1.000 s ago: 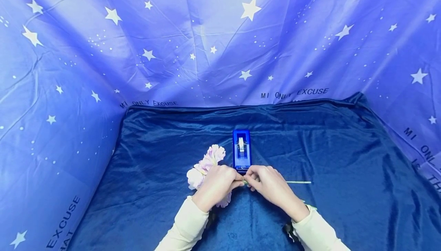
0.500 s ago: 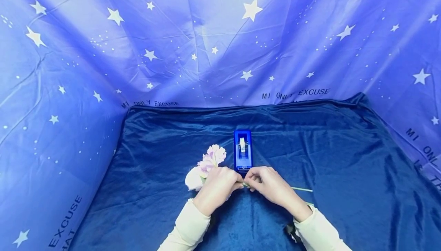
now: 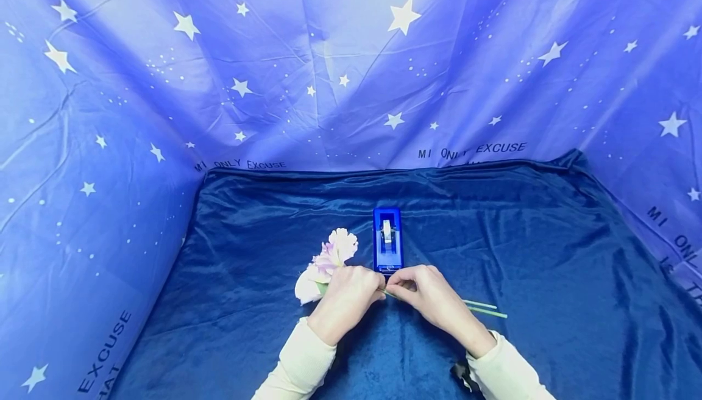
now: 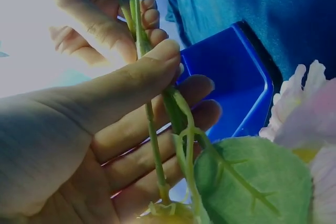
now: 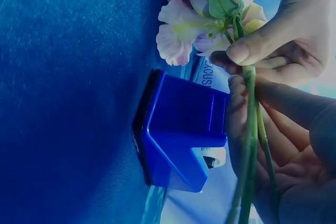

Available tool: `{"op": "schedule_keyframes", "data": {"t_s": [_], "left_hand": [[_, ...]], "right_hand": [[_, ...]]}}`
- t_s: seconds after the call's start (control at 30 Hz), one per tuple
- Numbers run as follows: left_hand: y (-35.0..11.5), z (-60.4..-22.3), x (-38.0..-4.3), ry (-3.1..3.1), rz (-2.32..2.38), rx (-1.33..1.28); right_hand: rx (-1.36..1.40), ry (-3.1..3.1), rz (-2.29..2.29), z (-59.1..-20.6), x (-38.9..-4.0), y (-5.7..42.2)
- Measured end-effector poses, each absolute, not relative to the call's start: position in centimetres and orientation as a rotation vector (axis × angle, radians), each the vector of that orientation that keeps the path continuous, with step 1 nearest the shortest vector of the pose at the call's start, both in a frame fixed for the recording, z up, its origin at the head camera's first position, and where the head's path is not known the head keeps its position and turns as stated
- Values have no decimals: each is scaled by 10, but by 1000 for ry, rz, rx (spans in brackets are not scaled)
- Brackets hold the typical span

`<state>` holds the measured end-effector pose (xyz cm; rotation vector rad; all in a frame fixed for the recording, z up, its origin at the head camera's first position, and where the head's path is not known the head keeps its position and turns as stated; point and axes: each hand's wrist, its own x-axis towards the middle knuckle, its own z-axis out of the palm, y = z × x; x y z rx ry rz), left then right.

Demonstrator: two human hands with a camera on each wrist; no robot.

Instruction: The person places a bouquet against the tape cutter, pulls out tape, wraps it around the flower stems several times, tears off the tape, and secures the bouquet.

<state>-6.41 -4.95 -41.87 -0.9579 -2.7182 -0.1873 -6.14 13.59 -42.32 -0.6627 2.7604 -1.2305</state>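
Observation:
Pale pink and white flowers (image 3: 329, 257), looking artificial, lie at the left of my hands in the head view. Their thin green stems (image 3: 488, 310) come out at the right. My left hand (image 3: 348, 293) grips the stems just under the blooms, thumb over them, a green leaf (image 4: 252, 179) beside its fingers. Right next to it, my right hand (image 3: 430, 293) pinches the same stems (image 5: 249, 140) between thumb and fingers, as the right wrist view shows. Just beyond the fingertips stands a blue tape dispenser (image 3: 387, 257) with a roll of tape (image 3: 387, 230).
Dark blue velvety cloth (image 3: 263, 223) covers the work surface, with wrinkles on the right. A star-printed blue-violet curtain (image 3: 307, 64) rises behind and at both sides. A small dark object (image 3: 463, 377) shows by the right sleeve.
The stem ends at the right have swung closer together, one tilting down and another coming up beside it. The hands stay near the same spot, by the dispenser.

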Motion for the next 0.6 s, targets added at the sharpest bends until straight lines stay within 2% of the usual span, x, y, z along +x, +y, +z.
{"op": "schedule_keyframes", "data": {"t_s": [0.27, 0.6], "left_hand": [[-50, -418, -62, -2702, -104, -980], [-50, -424, -65, -2637, -24, -909]], "right_hand": [[-691, 2799, -1254, -426, -62, 136], [-555, 2781, -1321, -428, -65, 135]]}}
